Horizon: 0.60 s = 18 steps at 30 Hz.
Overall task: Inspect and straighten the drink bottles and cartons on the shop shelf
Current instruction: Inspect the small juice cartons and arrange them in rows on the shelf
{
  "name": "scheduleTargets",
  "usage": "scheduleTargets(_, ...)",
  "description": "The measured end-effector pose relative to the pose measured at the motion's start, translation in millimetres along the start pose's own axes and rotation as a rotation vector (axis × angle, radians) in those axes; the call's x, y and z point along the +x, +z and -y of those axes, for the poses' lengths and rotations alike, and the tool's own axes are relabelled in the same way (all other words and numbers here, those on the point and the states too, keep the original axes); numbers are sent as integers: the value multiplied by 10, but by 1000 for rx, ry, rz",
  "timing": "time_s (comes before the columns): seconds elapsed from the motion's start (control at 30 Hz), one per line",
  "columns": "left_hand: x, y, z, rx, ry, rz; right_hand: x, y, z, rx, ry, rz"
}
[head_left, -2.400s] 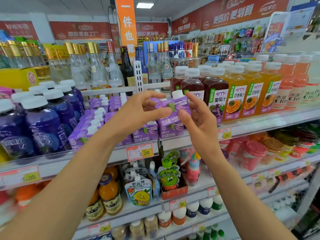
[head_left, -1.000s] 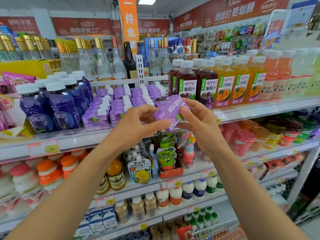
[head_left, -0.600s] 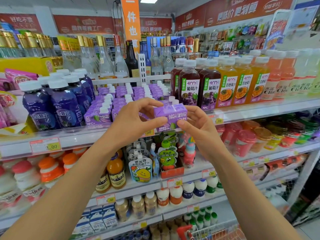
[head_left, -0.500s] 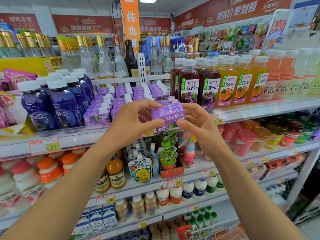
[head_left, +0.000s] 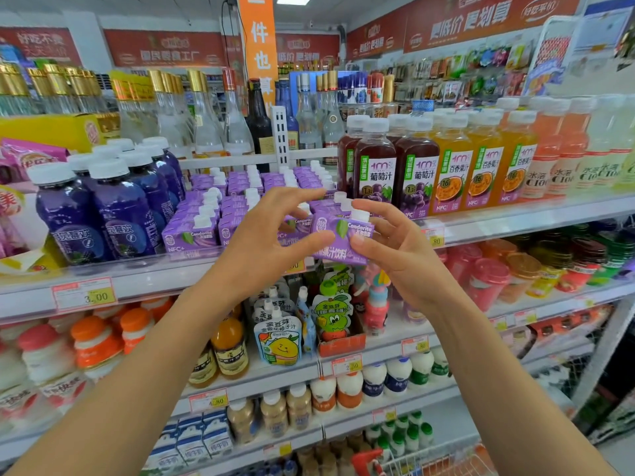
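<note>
Shop shelving [head_left: 522, 217] fills your view, and before its upper drinks shelf you hold one purple carton [head_left: 340, 240], cap up. Your left hand [head_left: 264, 249] pinches its left side and your right hand [head_left: 395, 255] its right. Behind the carton stand rows of matching cartons [head_left: 237, 197], partly hidden by your hands. Right of it are grape juice bottles [head_left: 374, 173], and left of it blue bottles [head_left: 123, 214].

Orange banner [head_left: 258, 46], price tag [head_left: 84, 296]
</note>
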<state>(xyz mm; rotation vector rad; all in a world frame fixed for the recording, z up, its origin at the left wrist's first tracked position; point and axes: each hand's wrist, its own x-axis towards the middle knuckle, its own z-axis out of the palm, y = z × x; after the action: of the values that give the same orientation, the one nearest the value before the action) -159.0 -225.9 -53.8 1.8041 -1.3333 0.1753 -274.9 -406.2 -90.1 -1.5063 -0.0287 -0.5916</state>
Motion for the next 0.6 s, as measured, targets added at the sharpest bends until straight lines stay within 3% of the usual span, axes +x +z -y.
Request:
scheduleTargets(0.1,61,1,0,-1,-128,57,20,4,14,-76,-88,39)
scheduleTargets(0.33,316,-10,57,-33,-148,78,176,-15,74,-222,-177,-13)
scheduleTargets(0.43,531,-21,120,14,-150,-5,331,-80,72,-304,-261,-133)
scheduleTargets(0.6,954,-3,335,119,-190,-164,613,-291,-62,-638,-424,-355)
